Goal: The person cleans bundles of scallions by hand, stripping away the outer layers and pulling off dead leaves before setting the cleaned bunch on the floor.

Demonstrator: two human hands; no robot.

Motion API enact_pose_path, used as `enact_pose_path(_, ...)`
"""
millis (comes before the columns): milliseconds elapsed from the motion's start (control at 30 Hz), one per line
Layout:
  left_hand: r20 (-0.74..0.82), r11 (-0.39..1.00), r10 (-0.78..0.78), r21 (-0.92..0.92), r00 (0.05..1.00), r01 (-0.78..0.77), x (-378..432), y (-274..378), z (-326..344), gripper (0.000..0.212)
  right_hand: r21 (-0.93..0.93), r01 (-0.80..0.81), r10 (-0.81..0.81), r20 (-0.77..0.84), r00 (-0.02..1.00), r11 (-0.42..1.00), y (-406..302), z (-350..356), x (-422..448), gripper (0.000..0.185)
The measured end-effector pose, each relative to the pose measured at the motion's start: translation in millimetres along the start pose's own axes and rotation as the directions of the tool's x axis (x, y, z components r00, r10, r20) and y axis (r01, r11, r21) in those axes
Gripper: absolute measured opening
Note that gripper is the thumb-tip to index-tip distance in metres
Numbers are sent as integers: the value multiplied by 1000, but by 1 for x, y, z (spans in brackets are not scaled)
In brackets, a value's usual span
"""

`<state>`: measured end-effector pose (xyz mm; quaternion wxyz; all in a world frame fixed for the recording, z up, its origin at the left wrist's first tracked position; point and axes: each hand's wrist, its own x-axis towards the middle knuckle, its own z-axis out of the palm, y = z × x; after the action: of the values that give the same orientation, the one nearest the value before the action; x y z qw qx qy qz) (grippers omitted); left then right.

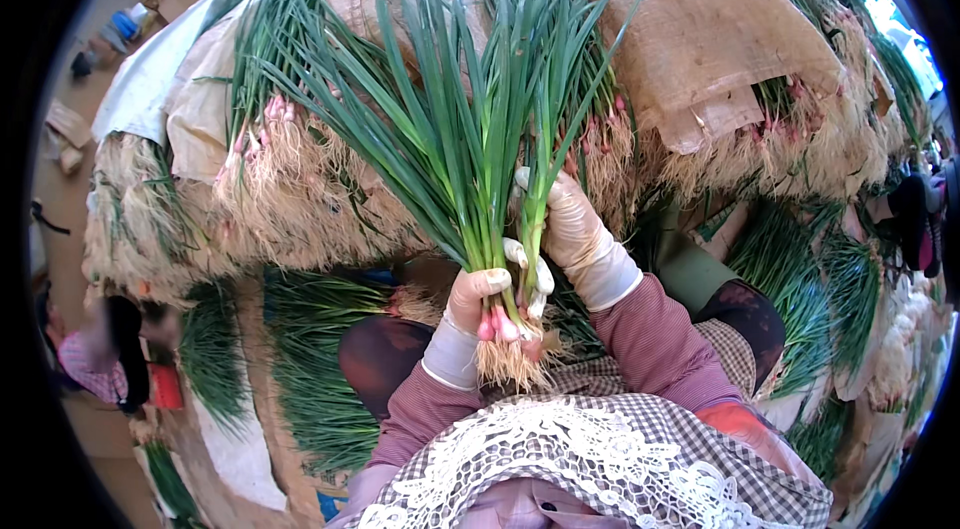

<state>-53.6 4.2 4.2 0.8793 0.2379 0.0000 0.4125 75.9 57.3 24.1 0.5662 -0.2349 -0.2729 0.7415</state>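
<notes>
A bunch of spring onions [480, 221] stands upright before my chest, with long green leaves fanned upward. Its pink bulbs [501, 325] and pale hairy roots [514, 368] hang at the bottom. My left hand [480, 289], in a whitish thin glove, wraps the stems just above the bulbs. Higher up on the right, my right hand [574, 221], gloved too, closes on green onion stalks [535, 218] at the bunch's right side; part of its fingers is hidden behind them.
Ahead, a long heap of spring onions [292, 184] lies roots toward me, partly under brown sacking [697, 41] and a whitish sheet [154, 75]. More onions lie left [322, 371] and right [787, 296] of my legs. A person [105, 356] sits far left beside a red container [166, 385].
</notes>
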Motion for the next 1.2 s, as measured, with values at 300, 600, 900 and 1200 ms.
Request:
enact_pose_path(300, -127, 995, 67, 81, 990, -57, -4, 1, -10, 30, -687, 220, 620, -412, 668, -693, 28, -39, -26, 34)
enact_pose_path(600, -304, 952, 45, 302, 952, 52, 7, -6, 1, 25, -10, -140, 139, -41, 989, 990, -9, -29, 19, 21)
enact_pose_path(900, -500, 939, 26, 310, 865, 151, 12, -18, -12, 24, -407, -17, -112, -292, 950, 913, 1, -33, 6, 15)
enact_pose_path(1200, -471, 991, 30, 128, 882, 34, 8, -13, 3, 29, -758, 27, 574, -469, 671, -651, 24, -75, -35, 40)
